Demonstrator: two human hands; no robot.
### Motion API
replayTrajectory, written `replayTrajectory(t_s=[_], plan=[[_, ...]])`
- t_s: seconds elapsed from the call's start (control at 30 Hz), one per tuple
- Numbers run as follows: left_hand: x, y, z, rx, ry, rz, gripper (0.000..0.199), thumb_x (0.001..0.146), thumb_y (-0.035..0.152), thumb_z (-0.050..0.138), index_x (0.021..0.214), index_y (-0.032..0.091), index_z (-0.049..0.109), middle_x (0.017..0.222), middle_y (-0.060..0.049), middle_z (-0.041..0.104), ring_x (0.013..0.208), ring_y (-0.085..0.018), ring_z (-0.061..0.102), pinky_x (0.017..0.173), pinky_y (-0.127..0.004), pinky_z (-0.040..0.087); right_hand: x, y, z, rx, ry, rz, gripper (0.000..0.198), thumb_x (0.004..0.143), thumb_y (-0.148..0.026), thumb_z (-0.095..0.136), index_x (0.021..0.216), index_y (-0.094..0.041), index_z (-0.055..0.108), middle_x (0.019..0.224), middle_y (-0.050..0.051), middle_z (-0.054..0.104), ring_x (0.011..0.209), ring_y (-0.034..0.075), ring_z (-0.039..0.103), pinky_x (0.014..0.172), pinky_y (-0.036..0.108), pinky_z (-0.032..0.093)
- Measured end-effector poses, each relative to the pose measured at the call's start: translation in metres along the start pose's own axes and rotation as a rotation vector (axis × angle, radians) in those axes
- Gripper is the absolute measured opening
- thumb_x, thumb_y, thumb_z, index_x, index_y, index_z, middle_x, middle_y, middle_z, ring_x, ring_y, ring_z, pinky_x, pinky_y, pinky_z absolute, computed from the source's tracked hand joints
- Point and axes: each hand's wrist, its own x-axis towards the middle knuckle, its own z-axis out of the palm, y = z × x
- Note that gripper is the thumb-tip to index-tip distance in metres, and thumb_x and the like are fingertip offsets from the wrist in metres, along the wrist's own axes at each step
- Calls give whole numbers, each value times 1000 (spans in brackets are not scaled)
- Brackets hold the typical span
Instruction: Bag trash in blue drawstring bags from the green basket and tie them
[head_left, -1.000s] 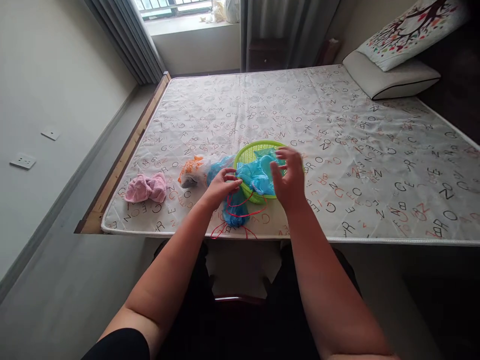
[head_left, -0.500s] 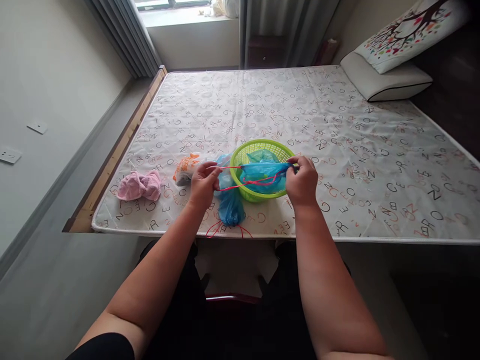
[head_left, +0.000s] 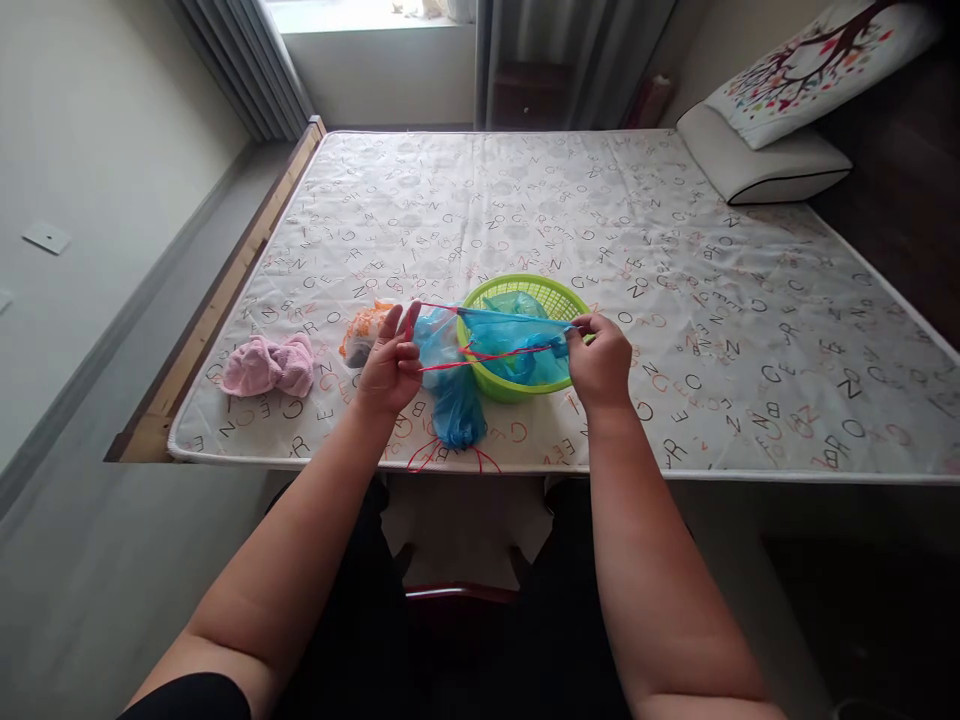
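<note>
A translucent blue drawstring bag [head_left: 504,332] stretches sideways between my hands over a lime-green basket [head_left: 496,392]. My right hand [head_left: 601,362] pinches one end of the bag. From the other end run red drawstrings [head_left: 441,366], and my left hand [head_left: 390,368] has them looped on its fingers, some of which are raised. More bluish-green plastic bag [head_left: 517,303] lies inside the basket. Against the basket's left side rests another bunched blue bag [head_left: 457,412], its red strings spread near the mattress edge.
Left of the basket are a white bag with orange print [head_left: 362,335] and a bunched pink cloth [head_left: 268,367]. They lie on a letter-printed mattress [head_left: 420,220] with a wooden frame [head_left: 225,285]. Pillows [head_left: 765,160] sit at the far right.
My left hand has shifted left and slightly up, its fingers spreading. The drawstring end of the bag now reaches farther left, drawn more tightly. My right hand keeps its hold.
</note>
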Motion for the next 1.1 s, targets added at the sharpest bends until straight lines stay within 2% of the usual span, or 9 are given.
replayTrajectory(t_s=[0.1, 0.2, 0.4, 0.53, 0.67, 0.77, 0.83, 1.0, 1.1], plan=[[-4, -3, 6, 66, -73, 4, 56, 80, 9, 76, 127, 38, 77, 170, 3, 53, 63, 1, 56, 42, -9, 37, -3, -7, -2, 97, -11, -20, 26, 86, -29, 56, 105, -21, 73, 103, 8, 69, 79, 20, 59, 82, 40, 56], [-9, -8, 12, 130, -165, -23, 54, 84, 25, 85, 135, 38, 73, 171, 0, 51, 80, -8, 72, 43, -12, 42, -7, -16, -5, 129, 34, -90, 32, 84, -24, 52, 110, -24, 71, 115, 9, 67, 88, 20, 63, 82, 38, 57], [-11, -14, 16, 153, -223, -120, 60, 90, 60, 81, 143, 35, 67, 162, -9, 60, 87, -19, 78, 45, -19, 46, -13, -32, -4, 70, -80, -360, 12, 97, -37, 59, 96, -27, 65, 102, 8, 71, 105, 27, 67, 101, 48, 57], [-9, -19, 17, 128, -194, -53, 74, 84, 65, 84, 147, 33, 61, 153, -11, 65, 102, -22, 76, 69, -27, 62, -13, -21, 3, 0, -132, -305, 12, 98, -31, 57, 99, -25, 67, 106, 10, 72, 103, 27, 68, 96, 46, 58], [-9, -25, 17, 212, -164, 52, 79, 80, 66, 88, 145, 31, 59, 153, -12, 65, 122, -24, 70, 85, -29, 61, -12, -11, 7, -62, -110, -242, 20, 96, -23, 51, 104, -23, 69, 106, 12, 72, 102, 27, 68, 96, 47, 57], [-12, -29, 21, 307, -204, 111, 81, 77, 64, 91, 144, 31, 59, 152, -12, 64, 142, -29, 61, 100, -33, 57, -15, -24, 5, -55, -97, -322, 21, 97, -25, 52, 108, -24, 70, 115, 12, 74, 117, 31, 66, 112, 54, 52], [-14, -32, 27, 330, -221, 122, 75, 78, 58, 92, 139, 29, 60, 149, -12, 66, 149, -31, 56, 106, -35, 56, -22, -42, 3, 35, -191, -408, 18, 98, -30, 59, 110, -25, 70, 124, 11, 73, 127, 31, 64, 120, 56, 47], [-16, -37, 39, 236, -126, 87, 53, 88, 45, 82, 132, 28, 59, 148, -11, 65, 143, -28, 60, 98, -34, 61, -43, -70, 11, 235, -864, -454, 30, 92, -36, 79, 118, -27, 70, 131, 9, 69, 121, 27, 68, 108, 47, 59], [-13, -41, 38, 350, 10, 87, 53, 84, 39, 85, 127, 26, 59, 136, -10, 68, 123, -25, 70, 86, -30, 62, -43, -64, 16, 142, -870, -388, 5, 96, -27, 70, 93, -23, 68, 110, 7, 70, 99, 24, 69, 96, 45, 60]])
